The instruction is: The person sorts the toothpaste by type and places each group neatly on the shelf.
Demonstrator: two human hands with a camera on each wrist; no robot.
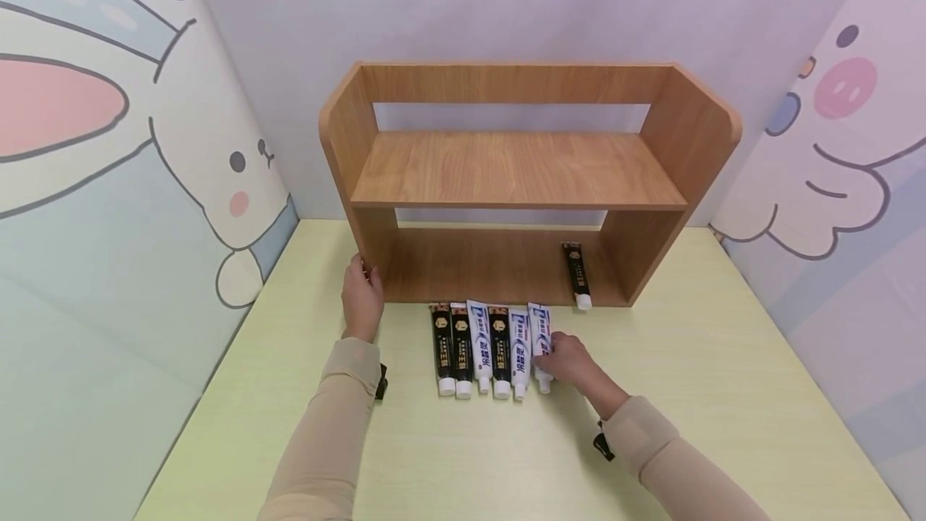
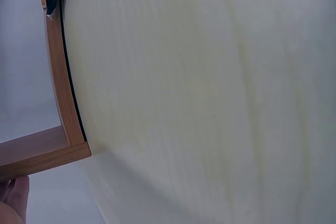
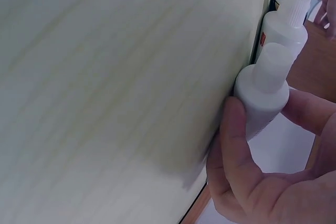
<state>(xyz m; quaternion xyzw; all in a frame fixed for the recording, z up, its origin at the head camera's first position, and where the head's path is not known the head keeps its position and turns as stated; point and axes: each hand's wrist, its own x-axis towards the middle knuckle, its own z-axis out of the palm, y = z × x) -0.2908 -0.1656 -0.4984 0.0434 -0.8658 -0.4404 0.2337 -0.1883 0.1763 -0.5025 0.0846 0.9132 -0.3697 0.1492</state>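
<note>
On the tabletop in front of a wooden shelf (image 1: 499, 171), black and white toothpaste tubes lie side by side, white caps toward me. My right hand (image 1: 571, 360) pinches the rightmost white toothpaste tube (image 1: 538, 324) between thumb and fingers; the right wrist view shows the fingertips at the tube (image 3: 262, 95) just behind its cap. Another white tube (image 1: 518, 348) is beside it, then a black tube (image 1: 499, 348). At the shelf's lower left, my left hand (image 1: 361, 300) holds the front edge of the side panel, its fingers (image 2: 19, 198) against the outer face.
One black tube (image 1: 575, 272) lies on the shelf's lower board (image 1: 477, 264), near the right panel, its cap overhanging the front edge. The shelf stands on a pale yellow table (image 1: 463, 473). Cartoon-printed walls (image 1: 239, 135) rise left and right.
</note>
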